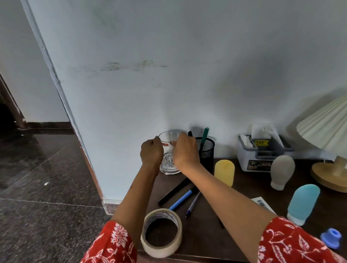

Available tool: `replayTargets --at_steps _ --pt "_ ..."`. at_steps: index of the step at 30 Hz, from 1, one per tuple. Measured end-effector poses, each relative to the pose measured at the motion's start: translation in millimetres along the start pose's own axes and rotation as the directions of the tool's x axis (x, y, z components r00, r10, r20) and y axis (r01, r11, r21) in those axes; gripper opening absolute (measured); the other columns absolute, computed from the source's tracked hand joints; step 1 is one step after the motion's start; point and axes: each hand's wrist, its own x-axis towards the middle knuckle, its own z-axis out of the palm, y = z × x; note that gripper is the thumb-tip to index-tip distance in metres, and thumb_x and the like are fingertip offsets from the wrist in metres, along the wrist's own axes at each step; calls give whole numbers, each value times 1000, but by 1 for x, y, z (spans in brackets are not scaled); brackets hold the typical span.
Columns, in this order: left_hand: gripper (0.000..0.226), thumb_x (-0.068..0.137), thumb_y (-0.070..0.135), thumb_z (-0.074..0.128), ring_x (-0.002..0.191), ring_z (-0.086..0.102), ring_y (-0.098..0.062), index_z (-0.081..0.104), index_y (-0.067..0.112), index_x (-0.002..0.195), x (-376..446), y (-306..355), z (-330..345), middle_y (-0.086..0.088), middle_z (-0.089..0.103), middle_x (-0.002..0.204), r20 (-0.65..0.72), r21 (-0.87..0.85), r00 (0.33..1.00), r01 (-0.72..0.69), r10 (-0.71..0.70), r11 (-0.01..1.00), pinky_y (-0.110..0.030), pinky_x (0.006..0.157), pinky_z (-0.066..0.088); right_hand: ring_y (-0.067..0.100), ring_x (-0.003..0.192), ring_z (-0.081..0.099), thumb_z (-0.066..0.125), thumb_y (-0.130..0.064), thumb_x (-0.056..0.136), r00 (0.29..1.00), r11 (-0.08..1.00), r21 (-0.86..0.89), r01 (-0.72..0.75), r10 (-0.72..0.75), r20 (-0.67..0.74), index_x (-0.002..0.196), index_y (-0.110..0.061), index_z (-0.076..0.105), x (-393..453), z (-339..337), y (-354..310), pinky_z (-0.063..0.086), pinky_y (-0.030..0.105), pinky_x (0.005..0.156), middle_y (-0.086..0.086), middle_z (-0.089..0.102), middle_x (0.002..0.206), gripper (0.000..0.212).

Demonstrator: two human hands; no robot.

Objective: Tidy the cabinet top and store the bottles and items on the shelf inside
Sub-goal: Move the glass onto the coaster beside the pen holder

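Note:
A clear cut-glass tumbler (168, 150) with a red label stands at the back left corner of the dark cabinet top (246, 218). My left hand (151, 153) grips its left side and my right hand (185, 151) grips its right side. Just right of it is a black mesh pen holder (206, 149) with a green pen. Yellow (224, 173), grey (282, 171) and blue (303, 203) soft squeeze bottles stand upside down on their caps. Three pens (181, 198) lie loose under my right forearm.
A roll of masking tape (161, 232) sits at the front left edge. A grey organiser box (258, 158) stands against the wall. A pleated lamp (334, 146) with a wooden base is at the right, a small blue cap (331, 237) near the front, a barcode slip (263, 204) beside my arm.

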Motion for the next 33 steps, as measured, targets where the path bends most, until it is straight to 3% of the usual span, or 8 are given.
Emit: replayTargets --at_steps 3,6,10,15,20,25,29,33 --pt "37 93 18 41 56 38 -18 42 11 56 -19 13 -3 -3 44 58 4 50 998 -64 64 997 -28 58 32 32 109 58 50 -7 96 1000 1000 19 20 -20 -20 107 5 54 -10 -21 -7 36 29 68 18 63 115 18" --pt "32 91 14 42 59 35 -19 41 8 59 -35 23 -5 -4 43 60 36 89 989 -145 143 985 -28 53 27 33 106 57 49 -12 97 999 999 36 39 -38 -38 101 4 55 -19 -39 -11 28 26 65 20 63 111 18" --pt "19 88 20 44 73 44 -21 54 10 75 -55 34 -7 -11 52 76 76 91 979 -198 192 976 -28 58 33 34 82 50 48 -22 97 998 998 55 27 -24 -54 63 -13 36 -31 -56 -10 22 25 59 15 55 78 37" --pt "23 83 27 43 73 47 -22 54 10 70 -85 44 -13 -12 55 76 159 152 967 -222 198 963 -31 69 38 34 89 56 50 -23 96 996 993 115 38 -29 -79 82 1 59 -54 -74 -8 31 30 64 19 64 89 30" --pt "29 75 28 40 62 39 -22 54 4 64 -108 37 -21 -12 48 62 209 249 955 -261 212 933 -30 60 31 24 68 41 50 -23 96 997 994 108 13 -5 -72 60 -10 46 -74 -78 -2 22 29 54 4 50 62 39" --pt "27 82 23 44 61 39 -23 46 11 58 -115 19 -32 -9 47 57 268 376 945 -280 185 884 -30 57 32 19 73 47 52 -19 94 999 989 141 -33 38 -32 75 -11 62 -89 -65 13 30 23 62 11 62 79 23" --pt "21 67 30 38 71 50 -25 54 16 68 -110 2 -36 -13 57 72 293 491 945 -278 145 826 -30 67 40 26 89 59 56 -23 93 993 985 132 -113 115 -3 87 -6 70 -93 -45 29 31 23 66 11 70 94 23" --pt "18 82 17 54 97 62 -29 69 11 88 -96 -17 -34 -15 70 96 285 560 953 -248 97 791 -25 78 42 25 101 60 58 -21 91 987 977 136 -161 158 33 102 -6 69 -92 -27 41 35 21 72 11 68 107 21"
